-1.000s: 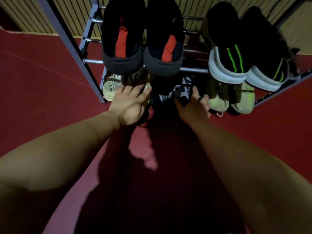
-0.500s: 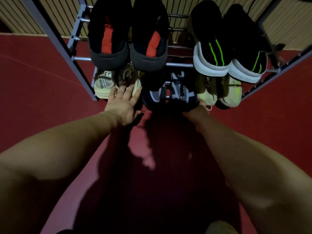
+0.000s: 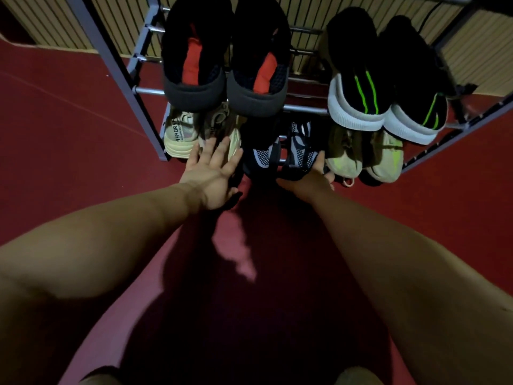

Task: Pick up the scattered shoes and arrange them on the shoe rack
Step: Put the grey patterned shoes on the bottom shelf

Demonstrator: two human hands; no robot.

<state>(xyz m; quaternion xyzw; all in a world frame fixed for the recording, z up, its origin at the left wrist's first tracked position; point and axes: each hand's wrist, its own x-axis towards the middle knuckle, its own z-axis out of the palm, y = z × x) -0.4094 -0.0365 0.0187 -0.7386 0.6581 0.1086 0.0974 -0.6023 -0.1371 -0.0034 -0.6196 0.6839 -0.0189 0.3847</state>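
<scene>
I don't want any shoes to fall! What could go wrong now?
The mesh shoes seem to poke out at the lower shelf's front, with the right hand at one heel; they might slip off once let go. The black-and-red shoes overhang the upper bar just above both hands, so a bump could tip them down. The left hand, flat on a cream shoe, might push it crooked.

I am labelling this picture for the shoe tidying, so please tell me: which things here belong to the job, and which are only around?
Job: shoe rack; red-tongued black pair; green-striped pair; cream pair; dark mesh pair; beige-lime pair; left hand, touching the cream pair; right hand, at the dark mesh pair, grip unclear.
Around: red floor; slatted wall.
</scene>
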